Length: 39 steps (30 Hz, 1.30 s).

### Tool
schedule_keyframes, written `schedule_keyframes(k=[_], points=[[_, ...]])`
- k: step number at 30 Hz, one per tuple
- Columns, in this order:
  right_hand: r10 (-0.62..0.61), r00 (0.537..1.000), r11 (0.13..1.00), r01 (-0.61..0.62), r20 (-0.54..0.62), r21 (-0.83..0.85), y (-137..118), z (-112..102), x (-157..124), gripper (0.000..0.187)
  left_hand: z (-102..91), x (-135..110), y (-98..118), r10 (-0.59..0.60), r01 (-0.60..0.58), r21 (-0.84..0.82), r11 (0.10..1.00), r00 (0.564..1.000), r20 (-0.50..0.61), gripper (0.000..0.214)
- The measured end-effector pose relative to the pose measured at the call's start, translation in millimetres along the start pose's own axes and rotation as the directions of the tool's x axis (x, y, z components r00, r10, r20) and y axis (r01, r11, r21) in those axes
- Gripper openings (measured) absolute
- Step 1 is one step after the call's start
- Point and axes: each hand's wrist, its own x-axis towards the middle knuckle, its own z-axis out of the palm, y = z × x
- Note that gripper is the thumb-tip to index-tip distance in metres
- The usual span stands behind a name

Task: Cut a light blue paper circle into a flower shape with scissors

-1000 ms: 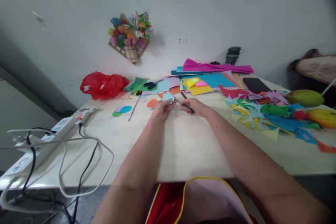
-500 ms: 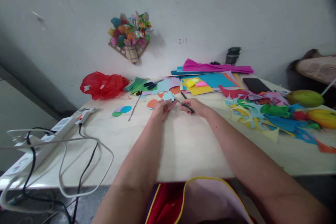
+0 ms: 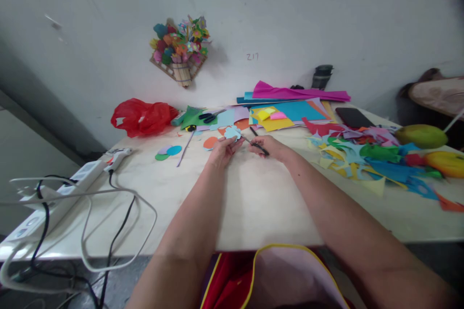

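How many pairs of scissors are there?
2: scissors in the right hand, and other scissors lying partly over green paper near the red bag. More may be hidden under the papers.

The right hand [image 3: 268, 145] covers part of the black-handled metal scissors [image 3: 262, 150]; the right edge crops the rounded yellow-orange fruit [image 3: 446, 162].

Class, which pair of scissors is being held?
The nearer pair, in the right hand beside the blue paper flower; the other pair lies unheld farther back.
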Motion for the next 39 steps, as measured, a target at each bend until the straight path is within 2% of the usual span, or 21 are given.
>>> schedule_keyframes(k=[8, 20, 30, 33, 39], points=[[-0.012, 1.000, 0.999, 0.012, -0.012, -0.047, 0.5, 0.9, 0.6, 0.025, -1.4, 0.6, -0.6, 0.006, -0.006, -0.009, 1.000, 1.000, 0.016, 0.015], [-0.026, 1.000, 0.999, 0.027, -0.015, 0.030, 1.5, 1.2, 1.6, 0.026, -1.1, 0.6, -0.5, 0.008, -0.007, -0.010, 1.000, 1.000, 0.022, 0.013], [-0.079, 0.997, 0.995, 0.079, -0.006, -0.066, 12.1, 0.0, 8.6, 0.034, -0.7, -0.3, 0.8, -0.001, 0.002, -0.011, 1.000, 1.000, 0.012, 0.012], [-0.147, 0.988, 0.976, 0.137, -0.046, -0.172, 18.6, -2.2, 12.4, 0.038, -0.3, -1.0, 1.2, 0.008, -0.008, -0.008, 1.000, 1.000, 0.021, 0.013], [-0.212, 0.968, 0.866, 0.120, -0.138, -0.486, 12.9, -5.6, 7.0, 0.034, 0.7, -2.8, 1.8, 0.007, -0.007, 0.014, 1.000, 0.999, 0.040, 0.016]])
